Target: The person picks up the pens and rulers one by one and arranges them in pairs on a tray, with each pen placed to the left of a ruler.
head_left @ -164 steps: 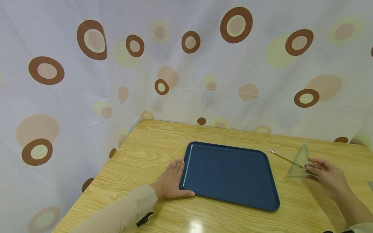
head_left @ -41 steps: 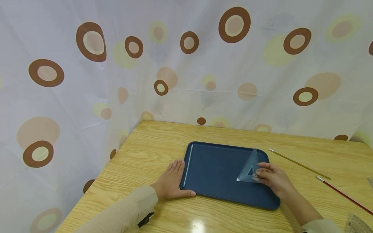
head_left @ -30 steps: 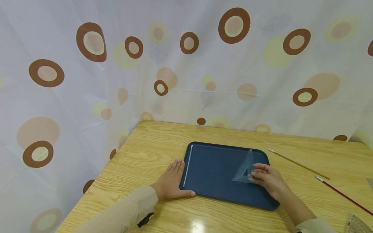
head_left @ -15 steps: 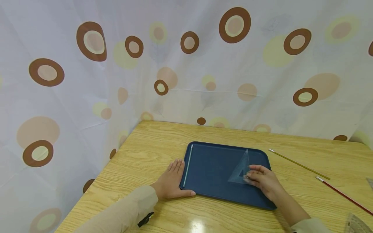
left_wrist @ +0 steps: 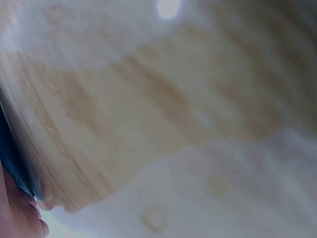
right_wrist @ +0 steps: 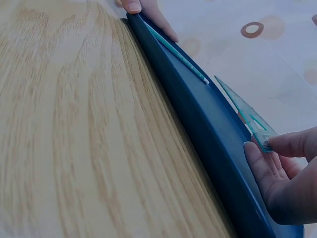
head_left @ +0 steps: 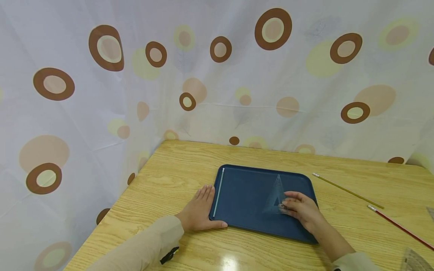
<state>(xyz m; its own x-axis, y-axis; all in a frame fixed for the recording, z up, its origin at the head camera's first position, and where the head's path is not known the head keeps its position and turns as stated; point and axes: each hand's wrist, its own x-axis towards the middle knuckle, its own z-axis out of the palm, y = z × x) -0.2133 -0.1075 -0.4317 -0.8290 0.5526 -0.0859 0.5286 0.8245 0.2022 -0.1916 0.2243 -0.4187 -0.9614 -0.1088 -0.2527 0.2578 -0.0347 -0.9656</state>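
Observation:
My left hand (head_left: 200, 211) lies flat beside a dark blue tray (head_left: 247, 199), its straight fingers along the left rim and its thumb along the front edge. On the tray, a green pencil (head_left: 218, 194) runs parallel to the left rim. My right hand (head_left: 301, 211) pinches a clear plastic set square (head_left: 272, 197) by its right side, between thumb and fingertips. In the right wrist view the set square (right_wrist: 242, 106) is tilted up above the tray's surface, with its pointed tip toward the far side.
To the right of the tray, a yellow pencil (head_left: 349, 191) and a red pencil (head_left: 400, 227) lie slanted on the wooden table (head_left: 183, 162). A clear protractor (head_left: 415, 261) is cut off at the lower right. A spotted curtain (head_left: 237, 75) hangs behind the table.
My right hand has carried the set square left, from the table beside the yellow pencil to over the tray, and is still drifting left. My left hand has stayed in place.

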